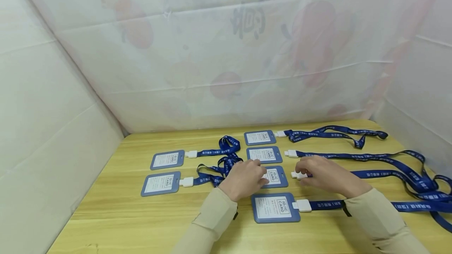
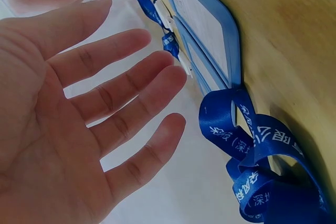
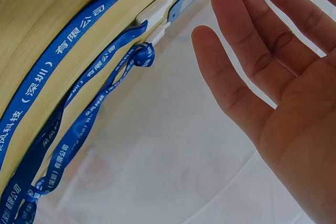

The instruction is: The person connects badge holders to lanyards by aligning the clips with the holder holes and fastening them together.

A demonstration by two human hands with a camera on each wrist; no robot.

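Note:
In the head view my left hand [image 1: 245, 178] is over the left part of a blue-framed ID card holder [image 1: 281, 176], hiding some of it. Its fingers [image 2: 126, 72] are spread and lightly bent in the left wrist view, with nothing in them. My right hand [image 1: 326, 173] hovers by that holder's white clip [image 1: 298, 175] and blue lanyard. Loose, nearly straight fingers [image 3: 257, 45] show in the right wrist view, holding nothing. Nearest me lies another card holder [image 1: 276, 207], its white clip [image 1: 304, 205] joined to a printed blue lanyard [image 1: 326, 205].
Two more holders, one [image 1: 260, 137] behind the other [image 1: 264, 154], continue the right column. On the left lie two holders [image 1: 167, 160] [image 1: 161, 183] with bunched lanyards [image 1: 229, 144]. Several lanyards tangle at the right table edge [image 1: 423, 185]. White sheeting [image 1: 212, 50] walls the wooden table [image 1: 120, 222].

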